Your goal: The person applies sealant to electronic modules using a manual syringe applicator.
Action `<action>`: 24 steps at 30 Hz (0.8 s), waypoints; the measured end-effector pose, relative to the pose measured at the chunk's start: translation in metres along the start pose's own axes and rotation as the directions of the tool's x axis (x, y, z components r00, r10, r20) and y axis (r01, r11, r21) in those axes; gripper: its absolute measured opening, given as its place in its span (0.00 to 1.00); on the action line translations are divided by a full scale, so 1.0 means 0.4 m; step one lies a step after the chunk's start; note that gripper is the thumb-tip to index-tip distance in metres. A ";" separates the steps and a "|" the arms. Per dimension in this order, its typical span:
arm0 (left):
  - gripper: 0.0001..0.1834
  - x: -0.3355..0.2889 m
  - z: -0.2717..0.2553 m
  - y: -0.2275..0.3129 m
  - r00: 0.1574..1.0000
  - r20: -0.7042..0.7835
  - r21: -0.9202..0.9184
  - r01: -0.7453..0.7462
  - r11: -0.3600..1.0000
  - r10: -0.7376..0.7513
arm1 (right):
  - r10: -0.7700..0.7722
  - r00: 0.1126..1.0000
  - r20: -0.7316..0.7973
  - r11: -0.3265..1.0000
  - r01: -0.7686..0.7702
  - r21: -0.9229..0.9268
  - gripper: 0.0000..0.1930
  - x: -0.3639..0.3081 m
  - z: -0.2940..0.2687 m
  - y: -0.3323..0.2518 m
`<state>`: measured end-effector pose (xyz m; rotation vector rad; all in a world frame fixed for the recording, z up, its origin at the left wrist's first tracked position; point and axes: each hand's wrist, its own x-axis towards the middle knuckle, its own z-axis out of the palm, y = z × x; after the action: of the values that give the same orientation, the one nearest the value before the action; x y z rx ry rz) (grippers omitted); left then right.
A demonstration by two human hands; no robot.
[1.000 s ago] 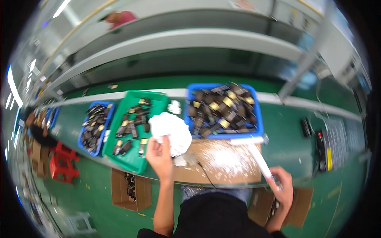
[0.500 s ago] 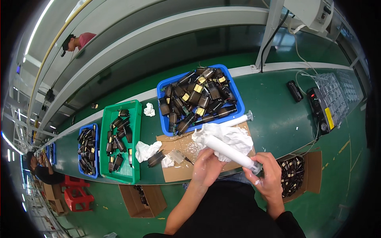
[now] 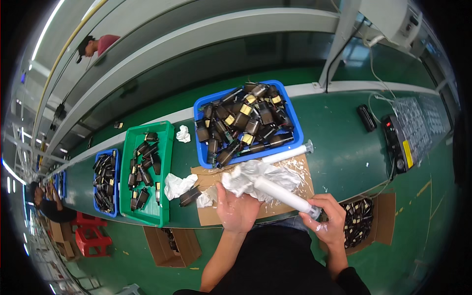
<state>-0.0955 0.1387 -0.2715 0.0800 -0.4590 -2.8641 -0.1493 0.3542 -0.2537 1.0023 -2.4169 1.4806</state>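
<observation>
Syringe [image 3: 282, 194], white: probably light, stiff, slippery; best gripped mid-barrel. End pinched by right hand [image 3: 330, 221]; left hand [image 3: 239, 211] spread open, fingers partly hidden by cloth [image 3: 241, 178].

I receive a bright view; a lamp tube [image 3: 47, 28] glares at upper left, edges bend strongly (corners are black).

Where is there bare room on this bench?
Mostly bare: the green tabletop between the large blue tray and the black yellow-striped device. A smaller gap, broken by white wads, separates that tray from the green tray. Crowded: the cardboard sheet, with white cloth and the held white tube over it.
</observation>
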 end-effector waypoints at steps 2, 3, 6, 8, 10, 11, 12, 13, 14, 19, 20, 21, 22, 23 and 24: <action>0.32 -0.020 -0.018 -0.002 0.996 -0.084 0.120 -0.014 0.993 0.024 | 0.042 0.999 0.018 0.998 -0.042 0.043 0.19 -0.001 0.002 -0.010; 0.34 -0.039 -0.016 -0.005 0.984 -0.175 0.237 0.006 0.971 0.037 | 0.046 0.999 0.006 0.997 -0.046 0.054 0.18 -0.010 -0.015 -0.030; 0.26 -0.036 -0.068 -0.016 0.993 -0.102 0.357 0.093 0.930 -0.061 | 0.148 0.989 0.021 0.987 -0.149 0.059 0.17 -0.036 -0.027 -0.002; 0.23 -0.025 -0.033 0.010 0.987 -0.098 0.487 0.158 0.859 -0.126 | 0.168 0.977 0.134 0.976 -0.185 0.119 0.17 -0.049 -0.028 0.018; 0.21 -0.034 -0.047 0.022 0.997 -0.058 0.672 0.077 0.737 -0.052 | 0.285 0.934 0.216 0.916 -0.332 0.226 0.12 -0.045 -0.016 0.008; 0.21 -0.043 -0.060 0.023 0.998 -0.046 0.671 0.055 0.740 -0.032 | 0.264 0.939 0.221 0.923 -0.313 0.225 0.12 -0.046 -0.020 0.006; 0.20 -0.049 -0.079 0.023 0.996 -0.037 0.583 0.089 0.808 -0.083 | 0.279 0.921 0.271 0.899 -0.349 0.264 0.13 -0.046 -0.025 0.005; 0.20 -0.054 -0.086 0.023 0.990 -0.020 0.489 0.132 0.862 -0.140 | 0.295 0.901 0.317 0.871 -0.390 0.299 0.13 -0.042 -0.030 0.001; 0.20 -0.061 -0.089 0.019 0.991 -0.009 0.488 0.120 0.865 -0.132 | 0.284 0.906 0.314 0.877 -0.378 0.296 0.13 -0.033 -0.040 -0.007; 0.20 -0.080 -0.117 -0.012 0.992 -0.002 0.264 0.124 0.956 -0.128 | 0.201 0.906 0.373 0.941 -0.284 0.182 0.10 0.002 -0.059 -0.031; 0.20 -0.079 -0.126 -0.019 0.993 -0.046 0.228 0.118 0.966 -0.110 | 0.242 0.901 0.360 0.940 -0.310 0.144 0.12 0.004 -0.058 -0.031; 0.20 -0.076 -0.130 -0.026 0.993 -0.046 0.226 0.120 0.967 -0.113 | 0.270 0.905 0.329 0.939 -0.323 0.117 0.15 0.007 -0.058 -0.043; 0.19 -0.075 -0.134 -0.030 0.993 -0.080 0.190 0.096 0.977 -0.082 | 0.272 0.904 0.330 0.938 -0.325 0.116 0.15 0.017 -0.055 -0.070; 0.19 -0.072 -0.141 -0.031 0.992 -0.116 0.157 0.070 0.985 -0.052 | 0.177 0.947 0.269 0.982 -0.189 0.019 0.17 0.032 -0.050 -0.104; 0.19 -0.071 -0.149 -0.030 0.991 -0.117 0.158 0.075 0.984 -0.057 | 0.072 0.973 0.217 0.995 -0.055 -0.087 0.20 0.043 -0.047 -0.126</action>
<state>-0.0654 0.1388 -0.3315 0.2887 -0.6781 -2.8619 -0.1362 0.3468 -0.1993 1.1364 -2.6614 1.3417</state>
